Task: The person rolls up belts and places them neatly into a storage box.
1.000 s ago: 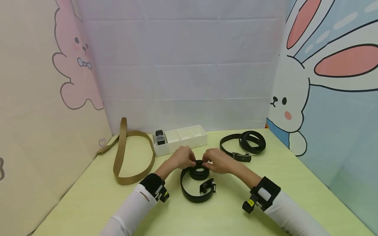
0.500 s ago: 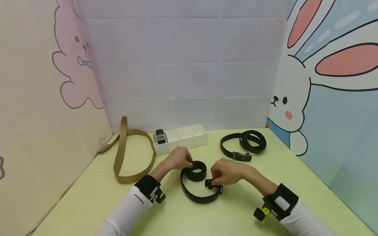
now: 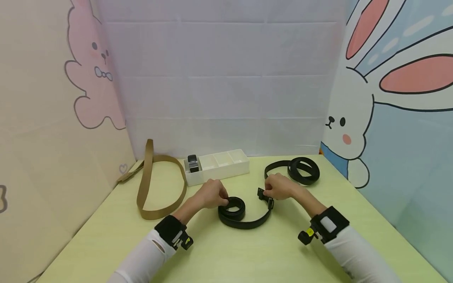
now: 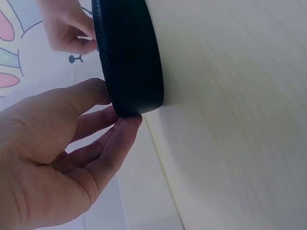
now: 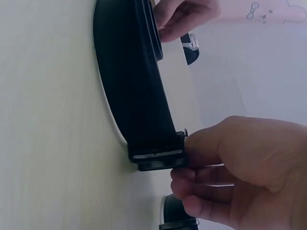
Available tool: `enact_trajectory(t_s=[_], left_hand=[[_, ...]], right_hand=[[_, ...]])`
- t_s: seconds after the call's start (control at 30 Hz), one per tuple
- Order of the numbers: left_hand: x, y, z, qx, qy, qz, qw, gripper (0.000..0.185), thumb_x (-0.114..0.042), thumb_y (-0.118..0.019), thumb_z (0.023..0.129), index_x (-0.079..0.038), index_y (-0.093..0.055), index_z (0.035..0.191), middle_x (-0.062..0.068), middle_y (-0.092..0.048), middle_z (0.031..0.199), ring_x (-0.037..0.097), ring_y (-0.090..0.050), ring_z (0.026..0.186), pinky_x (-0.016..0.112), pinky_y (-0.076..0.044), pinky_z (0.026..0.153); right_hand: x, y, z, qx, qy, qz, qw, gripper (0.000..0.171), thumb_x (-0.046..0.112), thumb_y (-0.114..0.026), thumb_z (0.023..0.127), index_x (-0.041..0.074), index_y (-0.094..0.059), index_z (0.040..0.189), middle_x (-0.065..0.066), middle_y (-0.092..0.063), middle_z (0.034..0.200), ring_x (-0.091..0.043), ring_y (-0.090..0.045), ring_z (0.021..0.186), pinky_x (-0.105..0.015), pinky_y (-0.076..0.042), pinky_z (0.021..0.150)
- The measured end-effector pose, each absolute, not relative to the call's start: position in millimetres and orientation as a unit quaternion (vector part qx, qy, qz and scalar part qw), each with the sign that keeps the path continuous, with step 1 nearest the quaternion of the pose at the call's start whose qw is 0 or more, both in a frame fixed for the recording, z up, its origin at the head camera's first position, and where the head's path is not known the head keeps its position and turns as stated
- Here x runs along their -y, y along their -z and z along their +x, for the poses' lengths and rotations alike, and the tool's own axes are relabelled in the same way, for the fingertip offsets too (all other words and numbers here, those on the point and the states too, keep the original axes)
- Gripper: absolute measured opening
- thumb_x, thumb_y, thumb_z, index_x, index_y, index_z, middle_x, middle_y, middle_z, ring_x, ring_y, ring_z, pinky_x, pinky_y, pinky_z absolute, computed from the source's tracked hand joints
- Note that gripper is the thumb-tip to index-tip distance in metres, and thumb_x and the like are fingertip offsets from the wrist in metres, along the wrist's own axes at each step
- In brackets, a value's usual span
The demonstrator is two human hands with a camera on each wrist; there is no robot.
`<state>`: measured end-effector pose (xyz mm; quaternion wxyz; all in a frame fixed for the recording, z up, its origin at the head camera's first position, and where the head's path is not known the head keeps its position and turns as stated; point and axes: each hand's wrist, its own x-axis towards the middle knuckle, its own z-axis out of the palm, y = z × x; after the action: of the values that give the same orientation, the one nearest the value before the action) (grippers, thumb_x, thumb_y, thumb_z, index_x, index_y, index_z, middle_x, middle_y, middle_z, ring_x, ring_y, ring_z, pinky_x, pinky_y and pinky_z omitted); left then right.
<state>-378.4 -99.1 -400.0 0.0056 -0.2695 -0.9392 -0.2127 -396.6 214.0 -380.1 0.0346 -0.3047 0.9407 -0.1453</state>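
Observation:
A black belt [image 3: 247, 225] stands on its edge on the table, its left part wound into a coil [image 3: 236, 207] and its loose end curving right to the buckle [image 3: 270, 203]. My left hand [image 3: 209, 194] pinches the coil's left rim; in the left wrist view its thumb and fingers meet the belt's band [image 4: 128, 57]. At the other end my right hand [image 3: 280, 187] pinches the buckle piece, seen close in the right wrist view beside the dark strap [image 5: 134, 76]. Part of the buckle is hidden by the fingers.
Behind my hands stands a white divided box [image 3: 219, 173] with a rolled black belt [image 3: 192, 163] in its left compartment. A tan belt [image 3: 144, 192] lies looped at the left. Another black belt [image 3: 303, 171] lies at the back right, partly behind my right hand.
My right hand has left the coil, taken the buckle and drawn it right and away from me, widening the belt's curve. My left hand has stayed at the coil, which shifted slightly left.

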Motion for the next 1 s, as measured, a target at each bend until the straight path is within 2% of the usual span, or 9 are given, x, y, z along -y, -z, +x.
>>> enact_trajectory(t_s=[0.1,0.23,0.5,0.63,0.8,0.87,1.0], left_hand=[[99,400,-378,0.94,0.212,-0.267,0.01,0.005,-0.013,-0.089,0.093,-0.009,-0.091,0.096,0.001,-0.087,0.088,0.011,-0.074,0.081,0.029,-0.06,0.074],[99,400,-377,0.941,0.217,-0.26,0.011,0.005,-0.014,-0.09,0.092,-0.01,-0.091,0.095,0.001,-0.087,0.087,0.01,-0.073,0.08,0.028,-0.059,0.073],[101,403,-377,0.943,0.219,-0.252,0.009,0.006,-0.017,-0.091,0.092,-0.011,-0.092,0.093,-0.001,-0.087,0.087,0.01,-0.073,0.079,0.029,-0.059,0.073],[100,405,-376,0.941,0.221,-0.255,0.007,0.006,-0.016,-0.091,0.092,-0.011,-0.091,0.094,0.0,-0.087,0.088,0.01,-0.074,0.079,0.029,-0.06,0.073],[100,402,-375,0.94,0.223,-0.258,0.004,0.005,-0.015,-0.091,0.092,-0.01,-0.091,0.095,0.001,-0.087,0.088,0.011,-0.074,0.079,0.028,-0.059,0.072],[99,402,-376,0.941,0.222,-0.257,0.002,0.005,-0.015,-0.091,0.093,-0.011,-0.091,0.095,0.001,-0.087,0.088,0.011,-0.074,0.079,0.028,-0.06,0.072],[100,402,-376,0.942,0.22,-0.255,0.002,0.005,-0.016,-0.091,0.093,-0.011,-0.091,0.095,0.001,-0.087,0.088,0.011,-0.074,0.08,0.029,-0.06,0.073]], right_hand=[[-204,385,-410,-0.94,0.164,-0.299,0.022,0.025,0.015,-0.074,0.107,0.01,-0.077,0.083,0.002,-0.067,0.069,-0.009,-0.057,0.06,-0.026,-0.045,0.06],[-185,392,-421,-0.94,0.167,-0.297,-0.014,0.027,0.015,-0.072,0.108,0.01,-0.075,0.081,0.003,-0.061,0.068,-0.01,-0.05,0.059,-0.026,-0.041,0.062],[-158,401,-420,-0.942,0.175,-0.277,-0.073,0.037,0.021,-0.071,0.111,0.014,-0.068,0.074,0.006,-0.051,0.061,-0.01,-0.044,0.053,-0.025,-0.034,0.054],[-162,395,-403,-0.943,0.191,-0.261,-0.081,0.049,0.027,-0.07,0.112,0.018,-0.057,0.066,0.008,-0.042,0.057,-0.009,-0.037,0.052,-0.026,-0.03,0.054],[-170,383,-359,-0.954,0.173,-0.238,-0.064,0.063,0.028,-0.073,0.108,0.022,-0.041,0.054,0.012,-0.028,0.051,-0.008,-0.029,0.049,-0.026,-0.026,0.052],[-171,382,-340,-0.959,0.17,-0.223,-0.043,0.066,0.031,-0.076,0.106,0.022,-0.041,0.051,0.013,-0.03,0.047,-0.008,-0.034,0.047,-0.026,-0.029,0.051],[-169,384,-311,-0.964,0.19,-0.183,0.023,0.061,0.04,-0.078,0.102,0.018,-0.054,0.051,0.007,-0.051,0.043,-0.014,-0.058,0.042,-0.029,-0.043,0.05]])
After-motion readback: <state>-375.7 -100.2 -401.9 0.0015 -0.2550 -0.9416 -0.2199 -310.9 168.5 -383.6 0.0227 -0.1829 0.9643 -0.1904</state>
